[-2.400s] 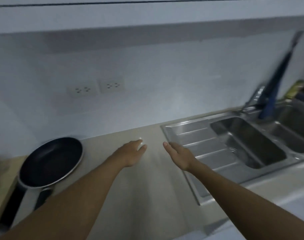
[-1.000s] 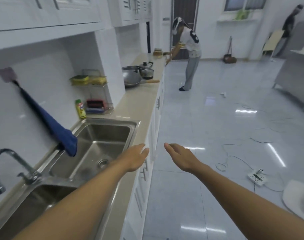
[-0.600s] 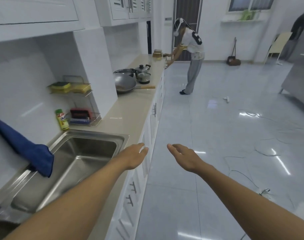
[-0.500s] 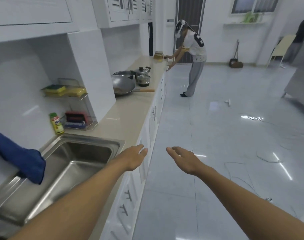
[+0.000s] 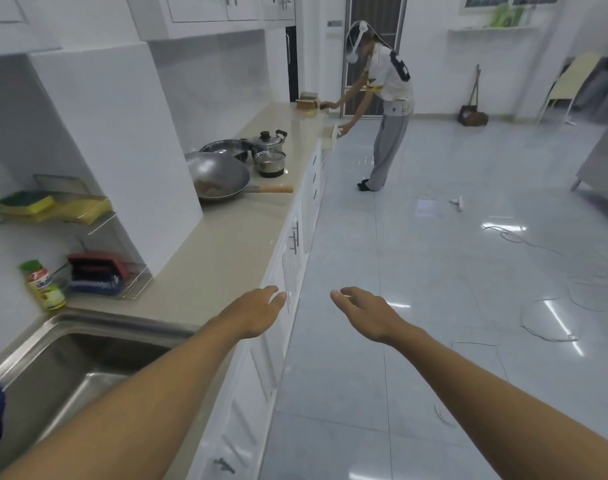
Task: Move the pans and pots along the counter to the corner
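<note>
Both hands reached forward with each grip open and empty: the left hand (image 5: 257, 315) over the tabletop (image 5: 223, 258) edge, the right hand (image 5: 368, 313) over the floor. The wok (image 5: 219, 176) and pots (image 5: 269, 152) sat well ahead of the left grip, untouched.

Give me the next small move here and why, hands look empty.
Probably step forward along the counter toward the wok. Both the left hand and right hand are open and empty, held out in the air near the sink, while the wok and the pots behind it sit well beyond reach. The wok's wooden handle points toward the counter edge, the nearest place to take a grip.
</note>
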